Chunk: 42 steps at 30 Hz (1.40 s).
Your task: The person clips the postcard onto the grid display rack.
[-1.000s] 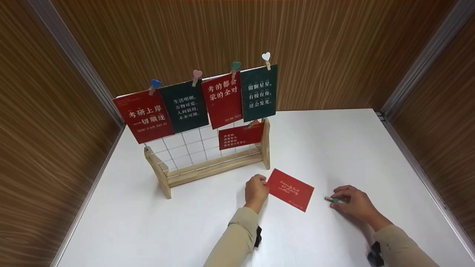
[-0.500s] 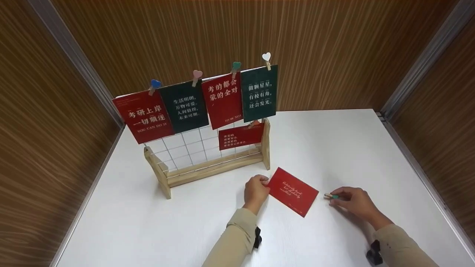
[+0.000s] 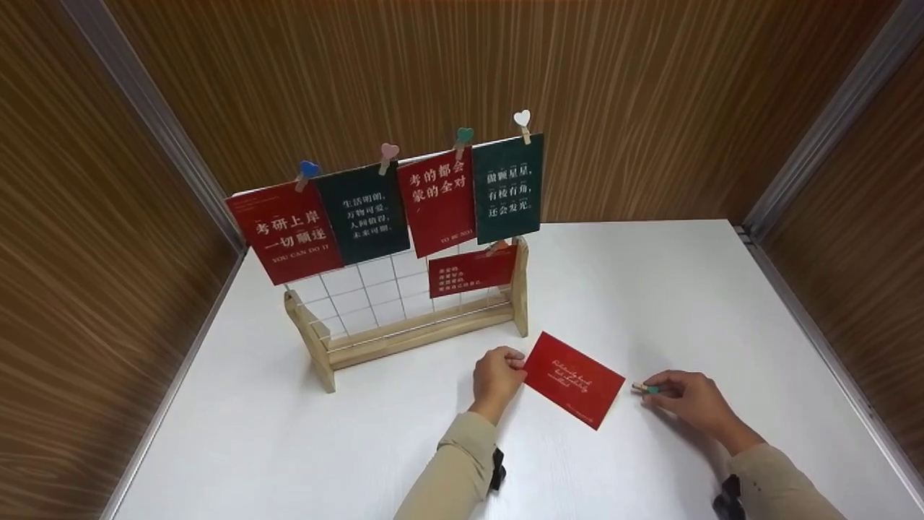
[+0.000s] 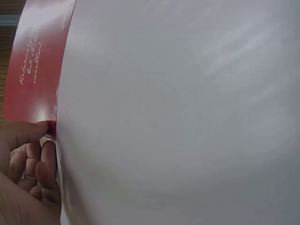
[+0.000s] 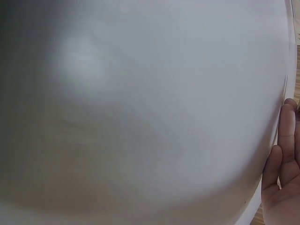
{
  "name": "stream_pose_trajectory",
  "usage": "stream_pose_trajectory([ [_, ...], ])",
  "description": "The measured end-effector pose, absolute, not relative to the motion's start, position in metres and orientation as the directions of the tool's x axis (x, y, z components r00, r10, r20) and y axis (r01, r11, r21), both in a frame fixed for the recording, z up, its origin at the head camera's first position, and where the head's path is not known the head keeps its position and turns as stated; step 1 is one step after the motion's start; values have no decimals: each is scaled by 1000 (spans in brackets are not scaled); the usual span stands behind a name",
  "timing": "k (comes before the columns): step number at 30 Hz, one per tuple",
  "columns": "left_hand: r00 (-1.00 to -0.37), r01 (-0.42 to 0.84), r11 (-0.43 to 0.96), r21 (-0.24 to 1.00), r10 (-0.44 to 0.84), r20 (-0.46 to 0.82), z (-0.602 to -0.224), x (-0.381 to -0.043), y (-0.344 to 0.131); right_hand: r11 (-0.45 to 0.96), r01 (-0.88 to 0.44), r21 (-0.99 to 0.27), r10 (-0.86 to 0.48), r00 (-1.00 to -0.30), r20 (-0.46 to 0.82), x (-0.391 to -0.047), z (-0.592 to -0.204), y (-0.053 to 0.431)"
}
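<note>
My left hand (image 3: 498,379) pinches the left edge of a red card (image 3: 574,380) with white script. In the left wrist view the thumb lies on the face of the card (image 4: 37,65), near its corner, and the other fingers curl underneath. To the right, my right hand (image 3: 689,397) pinches a small wooden clothespin (image 3: 641,388) with a green piece on it, its tip pointing at the card across a short gap. Only some fingers of the right hand (image 5: 286,154) show at the edge of the right wrist view; the clothespin is out of sight there.
A wire grid rack (image 3: 368,289) on a wooden base (image 3: 426,336) stands behind my left hand. Several red and green cards hang along its top under heart clothespins; a smaller red card (image 3: 473,271) hangs lower right. Wood-grain panels (image 3: 635,108) enclose the white table (image 3: 621,274).
The red card has shifted slightly right and toward me, tilting a little more clockwise. The clothespin in my right hand looked spread half a second ago and narrower now. The whole view has moved slightly.
</note>
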<state>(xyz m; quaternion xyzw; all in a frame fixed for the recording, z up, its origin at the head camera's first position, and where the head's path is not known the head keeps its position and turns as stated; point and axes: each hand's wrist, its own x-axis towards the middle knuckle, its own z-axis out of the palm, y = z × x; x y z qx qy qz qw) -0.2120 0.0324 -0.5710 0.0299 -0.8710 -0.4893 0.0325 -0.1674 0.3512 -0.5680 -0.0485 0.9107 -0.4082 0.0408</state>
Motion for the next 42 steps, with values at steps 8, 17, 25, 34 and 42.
stream_pose_trajectory([
  [8, -994, 44, 527, 848, -59, 88, -576, -213, 29, 650, -46, -759, -128, -990, -50, -168, -568, 351],
  [17, -998, -8, 474, 881, -52, 19, -573, -215, 29, 652, -36, -758, -114, -992, -51, -170, -569, 351],
  [25, -1000, -28, 446, 894, -17, -22, -573, -214, 26, 653, -51, -756, -130, -990, -46, -168, -568, 349],
  [34, -997, -70, 414, 907, -5, -75, -571, -213, 27, 644, -35, -764, -120, -991, -55, -170, -569, 350],
  [42, -999, -44, 430, 902, 9, -53, -567, -214, 24, 609, -66, -790, -143, -989, -28, -171, -566, 353],
])
